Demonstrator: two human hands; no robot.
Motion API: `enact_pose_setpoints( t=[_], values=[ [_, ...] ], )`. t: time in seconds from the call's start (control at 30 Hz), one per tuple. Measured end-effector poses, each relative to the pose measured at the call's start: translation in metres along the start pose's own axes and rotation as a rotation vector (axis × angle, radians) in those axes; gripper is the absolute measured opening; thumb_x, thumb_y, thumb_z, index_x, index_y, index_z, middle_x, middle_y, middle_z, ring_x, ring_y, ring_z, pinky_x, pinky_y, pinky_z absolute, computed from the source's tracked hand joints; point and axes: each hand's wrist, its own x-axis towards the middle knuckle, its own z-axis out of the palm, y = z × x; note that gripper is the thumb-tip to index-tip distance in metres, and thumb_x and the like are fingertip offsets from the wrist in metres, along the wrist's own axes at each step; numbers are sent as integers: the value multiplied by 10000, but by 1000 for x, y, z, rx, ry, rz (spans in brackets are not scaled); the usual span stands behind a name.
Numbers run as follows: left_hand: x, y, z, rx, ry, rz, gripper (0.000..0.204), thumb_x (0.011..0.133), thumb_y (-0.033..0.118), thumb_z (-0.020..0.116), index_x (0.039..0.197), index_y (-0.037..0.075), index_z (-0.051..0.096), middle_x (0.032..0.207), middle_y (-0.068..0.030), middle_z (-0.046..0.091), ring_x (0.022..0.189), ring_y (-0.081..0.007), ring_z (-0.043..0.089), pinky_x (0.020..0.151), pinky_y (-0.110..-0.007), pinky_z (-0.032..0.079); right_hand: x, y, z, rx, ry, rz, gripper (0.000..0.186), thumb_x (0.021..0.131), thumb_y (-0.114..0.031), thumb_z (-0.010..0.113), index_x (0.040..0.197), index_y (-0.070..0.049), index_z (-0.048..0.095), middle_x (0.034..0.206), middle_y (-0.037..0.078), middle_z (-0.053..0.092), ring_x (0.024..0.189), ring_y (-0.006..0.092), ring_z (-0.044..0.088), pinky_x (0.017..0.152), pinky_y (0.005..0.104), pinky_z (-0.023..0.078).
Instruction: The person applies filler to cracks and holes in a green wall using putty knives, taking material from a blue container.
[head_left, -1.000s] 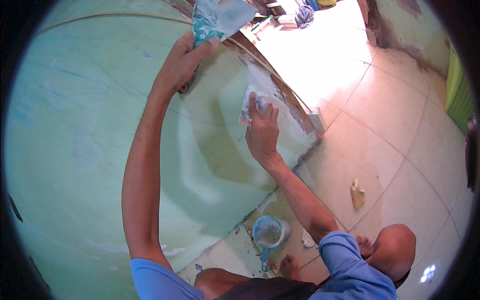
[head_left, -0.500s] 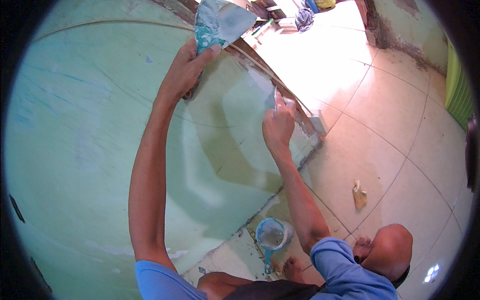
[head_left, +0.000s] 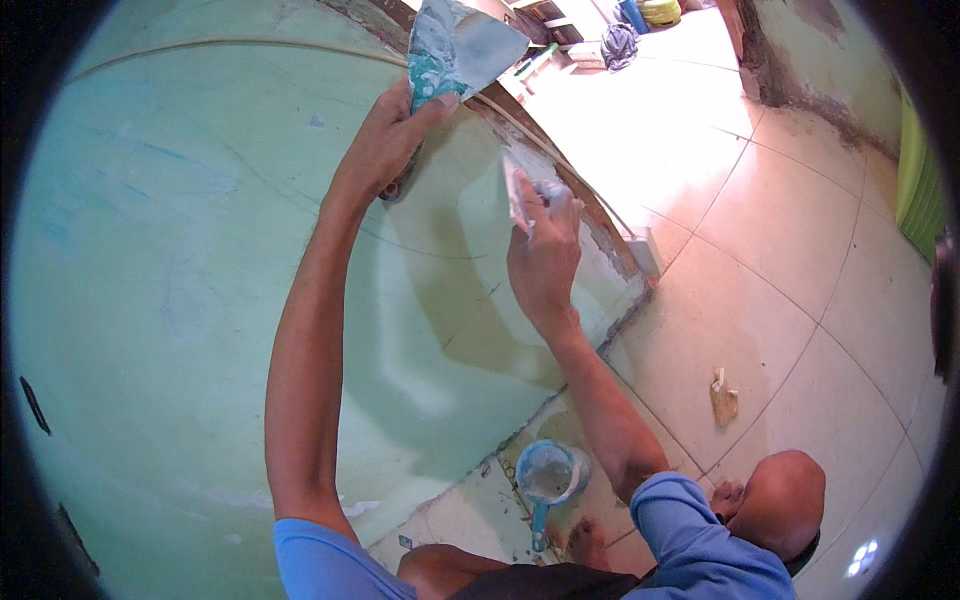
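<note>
My left hand [head_left: 385, 140] is closed round the handle of a wide putty knife [head_left: 480, 45], raised in front of the green wall. Its fan-shaped blade points up, smeared with teal and whitish paste. Lower right of it, my right hand [head_left: 545, 245] grips a small flat putty scraper [head_left: 514, 190], coated pale and partly blurred, close to the wall's broken edge. Whitish filler marks the green wall [head_left: 200, 300] beside that edge; whether the scraper touches it I cannot tell. Below, on the floor, stands a blue dipper [head_left: 548, 478] with greyish paste inside.
A pale cable [head_left: 250, 41] runs across the wall top. Along the wall's right edge sits a white box [head_left: 643, 250]. The tiled floor [head_left: 770, 230] holds a small brownish scrap [head_left: 723, 400]. A dark plastic bag [head_left: 620, 46] lies at the far doorway; a green ribbed object [head_left: 915, 180] stands right.
My right hand has swung the scraper left, turning its blade away from the wall's edge. The left hand and putty knife shifted slightly right in view, as did the whole scene.
</note>
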Motion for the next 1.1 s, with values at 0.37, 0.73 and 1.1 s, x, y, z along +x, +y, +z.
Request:
enact_pose_setpoints(
  t=[0.37, 0.73, 1.1],
  values=[
    [1, 2, 1, -42, -4, 39, 423, 867, 378, 574, 1124, 42, 579, 934, -29, 609, 829, -123, 530, 764, -285, 429, 12, -12, 48, -219, 117, -14, 564, 707, -70, 706, 1240, 8, 538, 1015, 161, 504, 924, 312, 502, 742, 406, 492],
    [-3, 4, 2, -66, 30, 33, 410, 886, 341, 560, 1113, 0, 566, 972, -53, 627, 880, -142, 536, 829, -298, 430, 12, -5, 22, -196, 40, 21, 535, 746, -160, 707, 1220, 24, 542, 996, 146, 496, 929, 298, 501, 733, 395, 509],
    [-4, 7, 7, -95, 33, 28, 390, 891, 329, 561, 1098, -2, 579, 959, -55, 630, 888, -141, 539, 834, -294, 430, 21, -6, 33, -174, 70, 22, 457, 753, -11, 617, 1205, 13, 554, 989, 153, 516, 929, 307, 521, 720, 399, 519]
  ],
)
